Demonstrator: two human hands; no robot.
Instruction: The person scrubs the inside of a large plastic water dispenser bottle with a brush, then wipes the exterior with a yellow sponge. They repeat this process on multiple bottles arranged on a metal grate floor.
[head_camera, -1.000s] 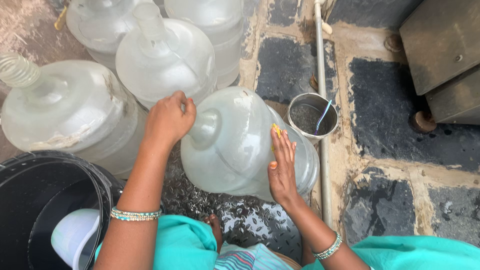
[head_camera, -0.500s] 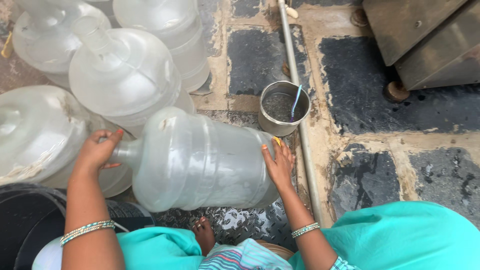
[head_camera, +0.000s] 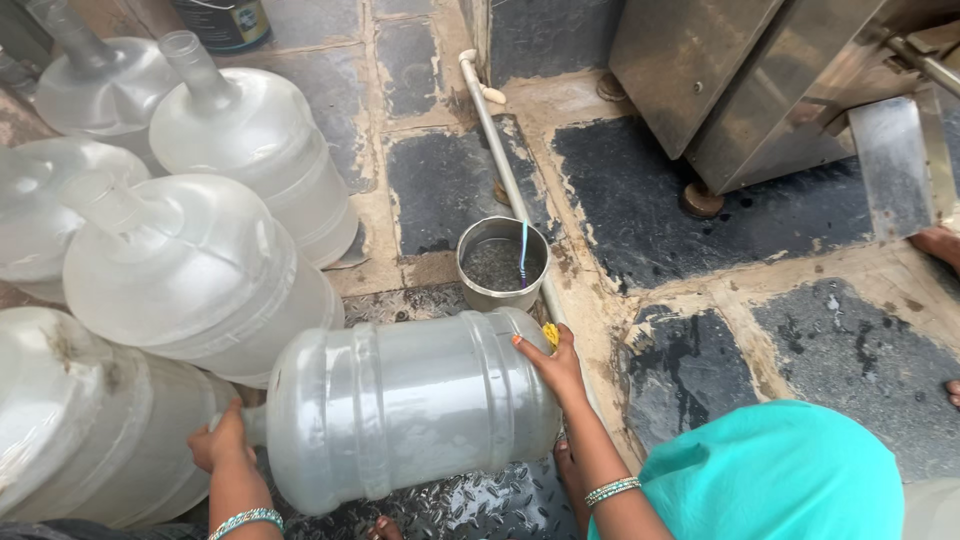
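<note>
A large clear plastic water jug (head_camera: 400, 405) lies on its side on a patch of dark ribbed metal plate (head_camera: 480, 510), its neck pointing left and its flat bottom to the right. The left hand (head_camera: 222, 445) is wrapped around the neck, fingers closed on it, with a beaded bangle (head_camera: 245, 520) on the wrist below. The right hand (head_camera: 550, 365) presses flat against the jug's bottom end, fingers spread rather than curled, and a small yellow scrap (head_camera: 551, 333) sits between the hand and the jug. A matching bangle (head_camera: 612, 490) rings that wrist, and a teal cloth (head_camera: 770, 475) covers the person's knee at the lower right. Just beyond the jug, near its bottom end, stands a small round steel pot (head_camera: 502, 262) holding dark liquid, with a thin straw-like stick leaning in it. A pale pipe (head_camera: 505, 175) runs along the floor beside the pot, passing from the wall down past the right hand. To the left, more jugs of the same kind (head_camera: 200, 270) stand upright and crowded together, touching one another, the nearest just beside the lying jug. The floor (head_camera: 450, 180) is dark stone slabs with sandy joints, wet in places. A steel cabinet (head_camera: 760, 90) stands at the upper right on a round foot.
</note>
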